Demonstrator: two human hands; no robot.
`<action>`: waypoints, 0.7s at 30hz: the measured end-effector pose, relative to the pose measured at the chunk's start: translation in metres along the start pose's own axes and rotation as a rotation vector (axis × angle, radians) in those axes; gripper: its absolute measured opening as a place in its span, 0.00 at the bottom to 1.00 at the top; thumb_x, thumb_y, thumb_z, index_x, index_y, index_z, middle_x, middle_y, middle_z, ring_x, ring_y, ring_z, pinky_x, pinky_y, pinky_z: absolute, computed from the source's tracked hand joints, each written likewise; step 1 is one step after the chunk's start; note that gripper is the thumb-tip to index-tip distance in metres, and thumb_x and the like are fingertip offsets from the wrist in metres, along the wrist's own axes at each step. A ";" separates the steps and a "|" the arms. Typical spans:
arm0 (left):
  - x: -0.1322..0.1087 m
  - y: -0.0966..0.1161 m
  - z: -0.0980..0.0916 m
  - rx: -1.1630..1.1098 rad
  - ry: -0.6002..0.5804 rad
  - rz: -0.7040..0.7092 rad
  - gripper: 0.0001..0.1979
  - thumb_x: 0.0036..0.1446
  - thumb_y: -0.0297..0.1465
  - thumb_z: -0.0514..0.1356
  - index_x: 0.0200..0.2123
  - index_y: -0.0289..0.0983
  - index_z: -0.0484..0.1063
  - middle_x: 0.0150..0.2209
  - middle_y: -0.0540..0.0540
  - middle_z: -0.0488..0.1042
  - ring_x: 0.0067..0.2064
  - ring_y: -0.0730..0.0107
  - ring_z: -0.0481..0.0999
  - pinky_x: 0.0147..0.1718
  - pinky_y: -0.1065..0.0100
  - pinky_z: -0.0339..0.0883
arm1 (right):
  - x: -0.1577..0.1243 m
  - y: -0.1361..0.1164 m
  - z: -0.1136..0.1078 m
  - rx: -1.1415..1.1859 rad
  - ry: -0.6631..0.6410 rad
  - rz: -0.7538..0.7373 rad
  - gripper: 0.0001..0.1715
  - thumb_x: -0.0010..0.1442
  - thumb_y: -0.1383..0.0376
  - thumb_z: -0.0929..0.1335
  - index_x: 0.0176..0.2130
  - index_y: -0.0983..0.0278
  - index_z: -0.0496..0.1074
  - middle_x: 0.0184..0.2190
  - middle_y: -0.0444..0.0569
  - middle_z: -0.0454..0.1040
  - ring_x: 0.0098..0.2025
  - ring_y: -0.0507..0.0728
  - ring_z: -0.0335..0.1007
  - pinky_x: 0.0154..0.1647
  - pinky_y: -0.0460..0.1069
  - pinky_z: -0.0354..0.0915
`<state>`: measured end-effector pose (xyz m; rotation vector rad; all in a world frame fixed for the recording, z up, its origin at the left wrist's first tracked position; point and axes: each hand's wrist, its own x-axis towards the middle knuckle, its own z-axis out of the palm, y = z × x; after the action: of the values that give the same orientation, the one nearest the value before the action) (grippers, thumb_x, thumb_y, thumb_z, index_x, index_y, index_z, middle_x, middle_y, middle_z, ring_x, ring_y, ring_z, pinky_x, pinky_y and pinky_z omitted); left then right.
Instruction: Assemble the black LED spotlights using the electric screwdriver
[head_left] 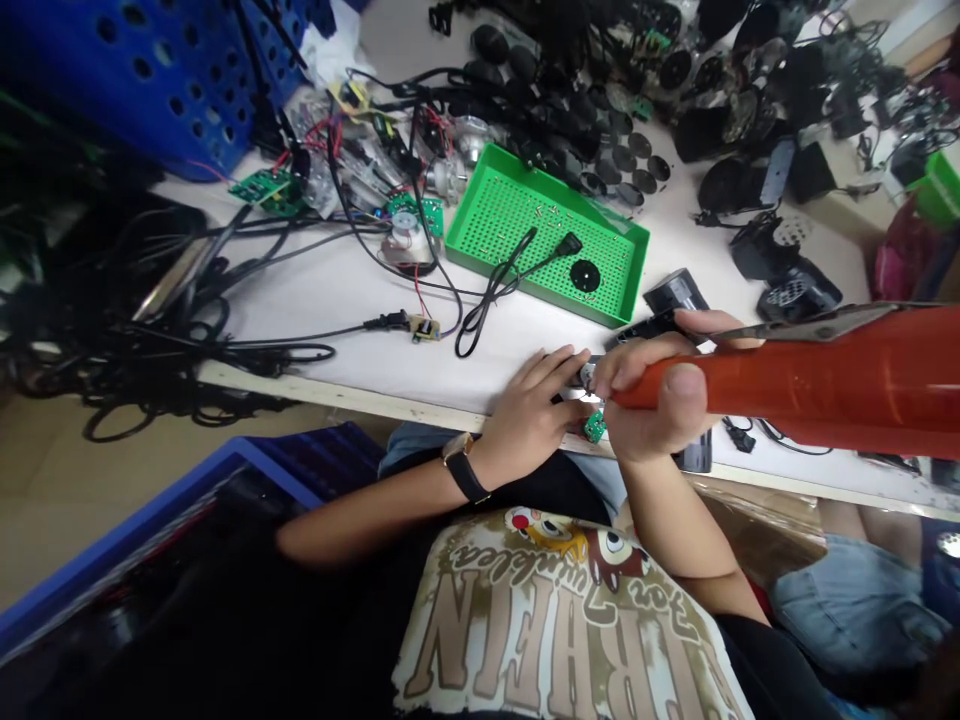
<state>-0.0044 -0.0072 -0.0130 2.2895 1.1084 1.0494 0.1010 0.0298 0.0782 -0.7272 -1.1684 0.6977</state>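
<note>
Three zones on the counter (322,300), left to right. Far left: blue perforated crate (150,80), tangle of black cables (97,320), loose green PCB (259,188). Centre: green perforated tray (540,230) holding a black power cord (499,280) and a round black disc (583,275); in front of it, a plug lead with a small board (424,326). Work point is at the counter's front edge, between both hands: small metal part (589,375), green PCB (594,427) just below it, on the body side. Left hand (525,415), gold-cased wristwatch (463,472) on the wrist, comes in from the left, fingers (547,368) together and curled over the part. Right hand (660,400) closed around a translucent orange tool handle (787,385): long axis near horizontal, narrow end pointing left at the part, tip hidden. Far right: heaped black plastic housings (739,110). No readable labels on parts; shirt lettering (525,620) upside down, unclear.
</note>
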 end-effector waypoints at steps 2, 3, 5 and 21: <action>0.001 0.000 0.000 -0.005 0.003 0.001 0.09 0.65 0.24 0.63 0.41 0.42 0.83 0.68 0.41 0.70 0.72 0.50 0.65 0.69 0.40 0.63 | -0.003 0.007 0.001 -0.016 -0.001 -0.011 0.14 0.61 0.54 0.72 0.45 0.54 0.69 0.16 0.32 0.65 0.11 0.49 0.54 0.12 0.46 0.58; 0.001 0.000 0.000 -0.008 0.006 0.003 0.10 0.65 0.24 0.63 0.41 0.41 0.83 0.67 0.40 0.71 0.71 0.49 0.66 0.69 0.40 0.63 | -0.005 0.010 0.000 -0.036 -0.004 -0.004 0.13 0.62 0.54 0.72 0.44 0.55 0.69 0.17 0.33 0.65 0.11 0.50 0.55 0.13 0.46 0.59; 0.001 0.000 -0.001 -0.013 0.012 0.008 0.10 0.64 0.23 0.63 0.41 0.41 0.83 0.67 0.40 0.71 0.71 0.49 0.66 0.69 0.41 0.63 | -0.006 0.012 -0.003 -0.079 -0.014 0.009 0.13 0.62 0.53 0.72 0.43 0.55 0.70 0.17 0.33 0.65 0.12 0.50 0.57 0.14 0.47 0.61; 0.000 -0.001 0.000 0.006 0.030 0.021 0.11 0.66 0.25 0.62 0.43 0.43 0.83 0.65 0.43 0.73 0.70 0.52 0.68 0.68 0.45 0.66 | -0.009 0.018 -0.007 -0.047 -0.119 0.003 0.07 0.66 0.56 0.69 0.44 0.52 0.69 0.18 0.33 0.66 0.13 0.52 0.62 0.14 0.48 0.66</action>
<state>-0.0051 -0.0063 -0.0137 2.3017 1.1030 1.0937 0.1041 0.0324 0.0571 -0.7344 -1.2962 0.7260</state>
